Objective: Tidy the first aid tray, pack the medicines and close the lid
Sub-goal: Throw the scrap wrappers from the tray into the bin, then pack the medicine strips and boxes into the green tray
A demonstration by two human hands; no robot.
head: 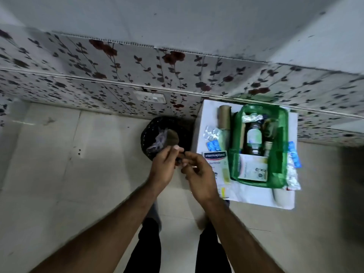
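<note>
**Dim, soft light and a warped wide view**

I see the room in flat, cool light with no hard shadows. My left hand (164,166) and right hand (199,176) are smeared by motion blur. The flowered wall tiles (118,75) bend and soften toward the edges. The small white square table (256,198) glares brightest.

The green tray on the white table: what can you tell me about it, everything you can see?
The green tray looks like translucent plastic, rectangular with rounded corners, lying flat and open on the white table by the flowered wall. No lid shows on it. Inside lie a bottle on its side, a white carton at the near end and foil strips at the far end. Blister packs and a plaster box lie around it. Neither hand touches it.
</note>
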